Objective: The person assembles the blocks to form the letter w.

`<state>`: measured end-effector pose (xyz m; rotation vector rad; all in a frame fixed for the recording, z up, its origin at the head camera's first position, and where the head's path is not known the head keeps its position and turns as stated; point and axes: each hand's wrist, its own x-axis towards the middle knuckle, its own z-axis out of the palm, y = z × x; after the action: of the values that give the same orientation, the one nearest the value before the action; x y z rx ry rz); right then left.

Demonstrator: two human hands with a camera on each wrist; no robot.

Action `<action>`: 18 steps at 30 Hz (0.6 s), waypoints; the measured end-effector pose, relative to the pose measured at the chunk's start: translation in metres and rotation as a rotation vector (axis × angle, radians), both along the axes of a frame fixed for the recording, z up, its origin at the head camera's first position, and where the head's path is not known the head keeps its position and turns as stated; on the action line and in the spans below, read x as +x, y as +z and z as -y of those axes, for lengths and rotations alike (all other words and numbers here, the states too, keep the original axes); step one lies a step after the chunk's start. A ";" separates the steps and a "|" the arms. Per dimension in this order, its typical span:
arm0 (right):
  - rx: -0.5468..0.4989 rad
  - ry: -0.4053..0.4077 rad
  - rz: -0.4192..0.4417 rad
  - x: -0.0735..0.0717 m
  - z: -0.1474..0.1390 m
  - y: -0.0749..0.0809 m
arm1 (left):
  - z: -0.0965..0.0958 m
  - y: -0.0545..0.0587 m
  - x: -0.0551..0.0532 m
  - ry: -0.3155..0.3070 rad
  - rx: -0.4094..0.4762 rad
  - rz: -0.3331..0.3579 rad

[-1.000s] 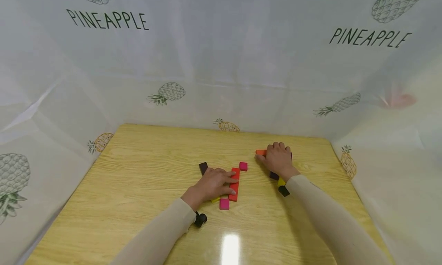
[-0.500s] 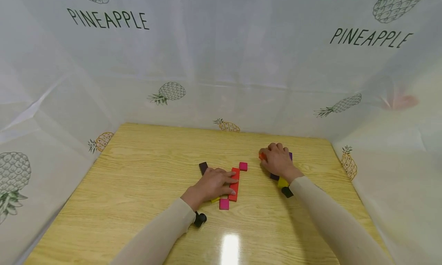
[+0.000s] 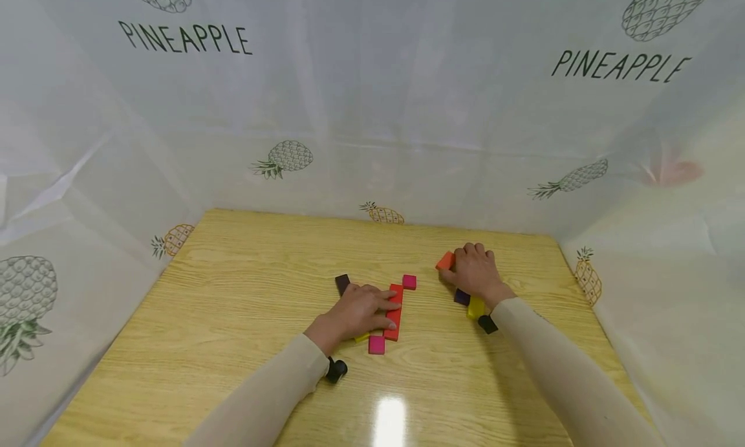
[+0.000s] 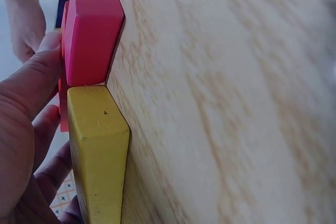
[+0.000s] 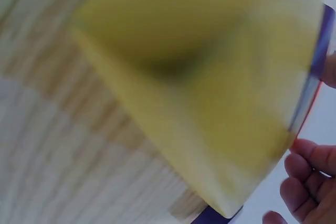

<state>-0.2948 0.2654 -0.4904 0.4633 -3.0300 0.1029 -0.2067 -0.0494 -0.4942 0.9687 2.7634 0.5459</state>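
The left hand (image 3: pixel 359 310) rests loosely on a light-looking, stiff red block (image 3: pixel 394 316), best side-pinched; whether the right hand (image 3: pixel 478 270) grips is unclear.

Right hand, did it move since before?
Yes. In the head view, the right hand shifted a little right, toward the right edge of the table.

Between the left hand (image 3: pixel 362 308) and the right hand (image 3: pixel 474 269) a lane over the bench (image 3: pixel 431 369) lets a hand through, narrowest at the far pink cube (image 3: pixel 410 282). The bench's left side gives wide room; the sheet (image 3: pixel 372 110) walls off the back and both sides.
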 end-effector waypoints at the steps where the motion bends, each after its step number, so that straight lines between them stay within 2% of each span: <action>1: -0.011 0.008 0.000 -0.001 0.000 0.000 | 0.000 0.000 0.000 0.000 0.000 0.001; 7: -0.043 0.050 0.025 -0.004 0.000 0.002 | 0.000 0.001 0.000 0.000 -0.003 0.004; 14: 0.004 0.039 0.080 -0.005 -0.001 0.006 | 0.000 0.001 0.001 0.001 -0.002 0.011; 18: 0.010 0.079 0.043 -0.005 0.001 0.007 | 0.002 0.000 0.001 0.004 0.000 0.014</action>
<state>-0.2995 0.2647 -0.4836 0.5893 -3.0556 0.1036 -0.2059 -0.0509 -0.4939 0.9567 2.7537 0.5517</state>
